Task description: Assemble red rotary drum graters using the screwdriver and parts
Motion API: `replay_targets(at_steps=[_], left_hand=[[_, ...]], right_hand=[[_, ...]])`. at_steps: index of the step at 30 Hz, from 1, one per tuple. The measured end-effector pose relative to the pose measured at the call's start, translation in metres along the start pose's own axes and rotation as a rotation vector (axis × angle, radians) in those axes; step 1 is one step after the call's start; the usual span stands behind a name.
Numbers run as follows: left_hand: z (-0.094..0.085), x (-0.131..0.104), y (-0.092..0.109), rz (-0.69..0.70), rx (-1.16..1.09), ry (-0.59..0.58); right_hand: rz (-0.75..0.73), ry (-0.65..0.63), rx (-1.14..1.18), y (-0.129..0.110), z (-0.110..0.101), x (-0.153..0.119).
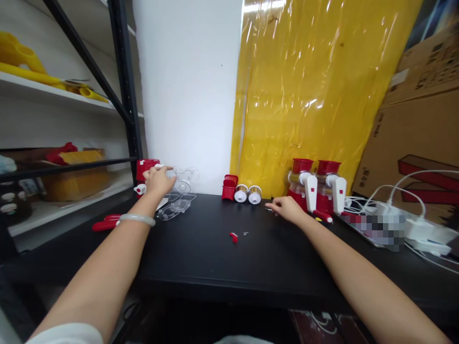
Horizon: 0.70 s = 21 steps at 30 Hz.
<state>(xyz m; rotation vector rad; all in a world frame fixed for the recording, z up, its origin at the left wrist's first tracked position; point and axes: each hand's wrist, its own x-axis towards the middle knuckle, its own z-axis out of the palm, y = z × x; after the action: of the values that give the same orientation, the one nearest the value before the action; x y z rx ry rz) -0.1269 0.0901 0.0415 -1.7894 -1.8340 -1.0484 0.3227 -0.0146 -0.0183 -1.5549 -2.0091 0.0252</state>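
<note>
My left hand [158, 182] reaches to the back left of the table, its fingers curved and apart. It is among a red housing [146, 166] with a white knob [139, 189] and several clear plastic parts [175, 208]; its fingertips are partly hidden. Toward the back right, my right hand [287, 209] is closed in a pinch low over the table. A small shiny bit shows at its fingertips, too small to name. Between the hands stand a red plastic part [229, 187] and two silver drums with white ends [247, 194]. A small red piece [234, 238] and tiny screws [245, 233] lie nearer me.
Two red-and-clear rotary graters [301, 181] with white crank arms stand at the right. Beyond them are white chargers and cables [418, 229] and a large carton [412, 119]. Red handles [106, 223] lie at the left, beside a black-framed shelf [124, 71].
</note>
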Motion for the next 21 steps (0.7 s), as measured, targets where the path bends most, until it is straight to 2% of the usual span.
replay_targets(at_steps=[3, 6, 8, 12, 21], left_hand=[[0.01, -0.015, 0.003, 0.083, 0.027, 0.008], [0.014, -0.028, 0.009, 0.289, 0.07, -0.032], [0.013, -0.031, 0.011, 0.349, 0.073, -0.064], [0.013, -0.031, 0.012, 0.358, 0.049, -0.07], [0.019, -0.027, 0.008, 0.402, -0.09, -0.011]], right_hand=[[-0.041, 0.043, -0.053, -0.003, 0.0, -0.001], [-0.07, -0.001, -0.041, 0.0, 0.005, 0.0], [-0.075, -0.048, -0.015, 0.003, 0.009, 0.001], [-0.064, -0.113, 0.043, 0.006, 0.014, 0.0], [-0.042, -0.125, 0.07, 0.007, 0.015, 0.0]])
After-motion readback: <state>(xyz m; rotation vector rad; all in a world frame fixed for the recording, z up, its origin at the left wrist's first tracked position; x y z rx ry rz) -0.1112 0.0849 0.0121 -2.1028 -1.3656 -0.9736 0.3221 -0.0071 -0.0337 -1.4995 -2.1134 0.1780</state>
